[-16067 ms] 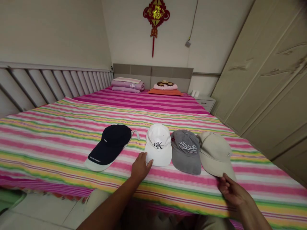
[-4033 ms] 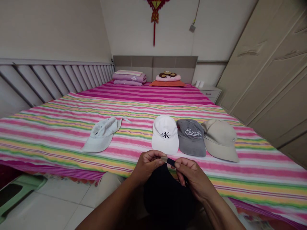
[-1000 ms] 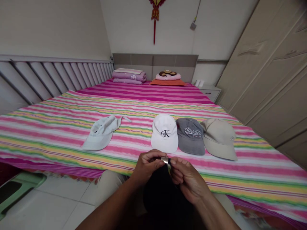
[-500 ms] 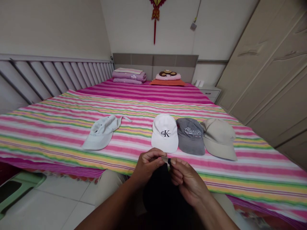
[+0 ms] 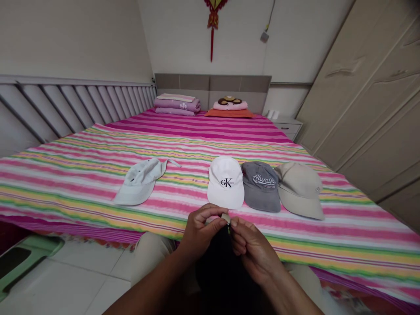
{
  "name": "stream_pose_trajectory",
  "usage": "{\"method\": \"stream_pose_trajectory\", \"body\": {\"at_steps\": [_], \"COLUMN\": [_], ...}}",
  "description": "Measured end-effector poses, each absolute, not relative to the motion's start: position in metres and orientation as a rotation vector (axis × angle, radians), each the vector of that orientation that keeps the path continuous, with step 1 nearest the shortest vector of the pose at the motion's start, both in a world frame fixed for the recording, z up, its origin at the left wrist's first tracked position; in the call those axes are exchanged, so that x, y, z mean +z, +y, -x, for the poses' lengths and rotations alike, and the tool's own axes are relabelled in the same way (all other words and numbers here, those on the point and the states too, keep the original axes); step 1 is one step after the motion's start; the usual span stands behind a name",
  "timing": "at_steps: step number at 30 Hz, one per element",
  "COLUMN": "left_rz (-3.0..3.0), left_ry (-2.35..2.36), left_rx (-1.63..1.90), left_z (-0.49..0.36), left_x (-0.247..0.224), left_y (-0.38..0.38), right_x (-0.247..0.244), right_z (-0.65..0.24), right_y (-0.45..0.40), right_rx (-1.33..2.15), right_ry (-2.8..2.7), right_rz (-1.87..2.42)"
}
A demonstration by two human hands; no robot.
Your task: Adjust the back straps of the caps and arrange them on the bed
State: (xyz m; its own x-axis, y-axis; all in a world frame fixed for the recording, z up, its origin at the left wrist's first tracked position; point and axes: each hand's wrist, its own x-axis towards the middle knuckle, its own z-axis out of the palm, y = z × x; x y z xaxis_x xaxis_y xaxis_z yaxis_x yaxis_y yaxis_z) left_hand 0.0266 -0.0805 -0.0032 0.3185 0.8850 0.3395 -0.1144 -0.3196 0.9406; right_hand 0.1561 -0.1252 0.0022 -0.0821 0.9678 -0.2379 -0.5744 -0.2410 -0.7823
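My left hand (image 5: 201, 227) pinches a small pale metal buckle (image 5: 225, 217) between thumb and fingertips. Just to its right, the thumb and forefinger of my right hand (image 5: 254, 245) are closed on the black strap at the buckle's edge. Below both hands a black cap (image 5: 215, 267) rests on my lap, most of its shape lost in shadow. Beyond my hands on the bed lie a white cap with black letters (image 5: 225, 186), a grey cap (image 5: 261, 188) and a beige cap (image 5: 300, 190), side by side. A pale cap with a loose strap (image 5: 139, 183) lies apart, to the left.
The striped bed sheet (image 5: 183, 214) spreads out before me. Folded bedding (image 5: 177, 105) and a pink pillow stack (image 5: 229, 106) sit by the headboard. A slatted rail (image 5: 82, 103) borders the left side, and a green stool (image 5: 42, 247) stands at the lower left.
The buckle has turned in my fingers and shows more of its flat pale face. My right fingertips have shifted slightly left, closer to it. The caps on the bed stay put.
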Motion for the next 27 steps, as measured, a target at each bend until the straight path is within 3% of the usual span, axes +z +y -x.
{"method": "stream_pose_trajectory", "body": {"at_steps": [19,27], "left_rz": [-0.963,-0.804], "left_ry": [0.672,0.617], "left_rx": [1.045,1.038], "left_z": [-0.032,-0.035], "left_x": [-0.017,-0.025], "left_y": [-0.085,-0.083], "right_x": [0.003,0.003], "right_z": [-0.155,-0.160], "right_y": [-0.128,-0.127], "right_rx": [1.519,1.640], "right_ry": [-0.694,-0.561], "right_rz": [0.951,0.891]}}
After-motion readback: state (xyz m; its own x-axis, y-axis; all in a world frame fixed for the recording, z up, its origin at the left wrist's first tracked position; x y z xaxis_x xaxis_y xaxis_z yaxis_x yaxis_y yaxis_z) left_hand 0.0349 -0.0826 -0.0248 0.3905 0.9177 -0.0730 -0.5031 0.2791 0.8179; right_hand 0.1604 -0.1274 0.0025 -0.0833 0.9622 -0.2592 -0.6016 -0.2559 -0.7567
